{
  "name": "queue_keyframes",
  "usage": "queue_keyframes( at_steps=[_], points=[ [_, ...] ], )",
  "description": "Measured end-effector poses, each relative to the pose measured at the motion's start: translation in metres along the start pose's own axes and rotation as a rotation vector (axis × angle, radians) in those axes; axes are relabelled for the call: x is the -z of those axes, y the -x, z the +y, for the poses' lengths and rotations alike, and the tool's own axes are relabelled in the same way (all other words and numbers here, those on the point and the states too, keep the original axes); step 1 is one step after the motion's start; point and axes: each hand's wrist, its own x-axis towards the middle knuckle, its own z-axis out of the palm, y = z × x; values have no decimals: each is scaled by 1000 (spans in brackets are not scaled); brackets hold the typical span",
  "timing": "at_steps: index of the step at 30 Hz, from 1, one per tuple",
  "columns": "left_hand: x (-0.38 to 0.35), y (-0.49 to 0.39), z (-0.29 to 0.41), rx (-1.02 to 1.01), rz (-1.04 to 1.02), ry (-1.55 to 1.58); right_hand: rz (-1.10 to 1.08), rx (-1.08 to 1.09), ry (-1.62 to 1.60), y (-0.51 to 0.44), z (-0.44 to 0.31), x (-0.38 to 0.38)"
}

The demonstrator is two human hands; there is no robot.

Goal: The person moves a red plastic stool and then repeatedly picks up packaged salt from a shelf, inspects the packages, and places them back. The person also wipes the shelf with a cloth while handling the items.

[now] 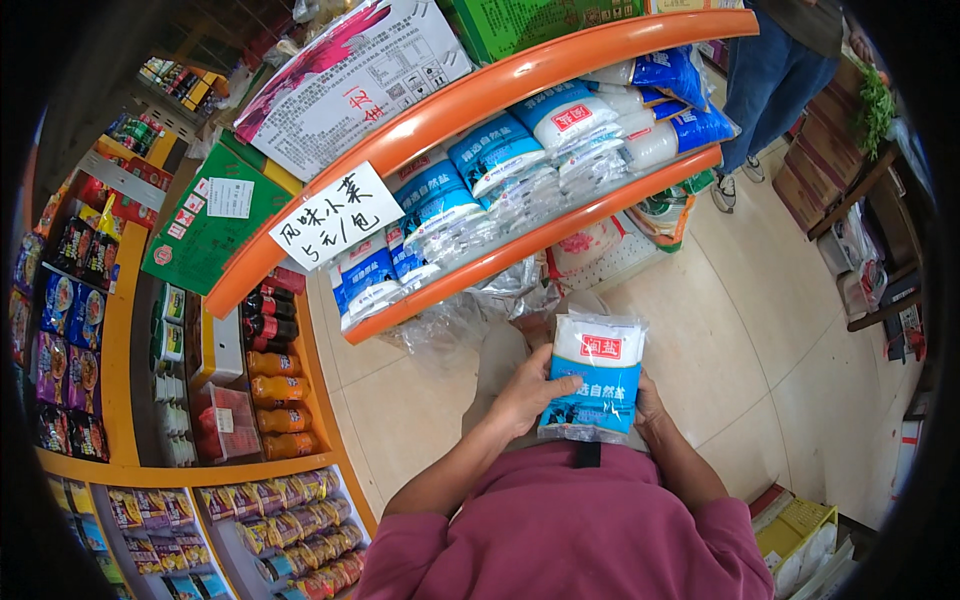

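Observation:
A blue-and-white plastic bag of salt (595, 375) is held upright before my waist, its printed front facing up at me. My left hand (534, 390) grips its left edge, the thumb lying across the front. On the opposite edge is my right hand (649, 401), its fingers partly hidden behind the bag. Just beyond, stacked salt bags (495, 154) fill an orange-edged shelf (540, 236). Smaller blue salt bags (366, 277) lie at that shelf's left end, and clearer bags with dark blue printing (675, 139) at its right end.
Above the salt, the upper orange rail (480, 120) carries a handwritten sign (336, 215) and cartons (352, 82). Drink bottles (279, 386) and packaged snacks (300, 525) line the left shelves. A person in jeans (780, 75) stands at the far right. A yellow basket (799, 529) sits lower right.

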Motion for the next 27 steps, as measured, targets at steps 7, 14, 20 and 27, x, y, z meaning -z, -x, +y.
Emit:
queue_keyframes(
  at_steps=[7,14,20,27],
  points=[
    [2,-1,-7,-14,-19,92,-3,-3,-39,1,-1,-6],
    [-7,2,-3,4,61,143,0,4,-30,1,0,0],
    [-6,4,-1,47,82,171,-2,2,-35,3,0,-5],
    [-6,6,0,45,94,187,-26,8,-1,-2,4,10]
  ],
)
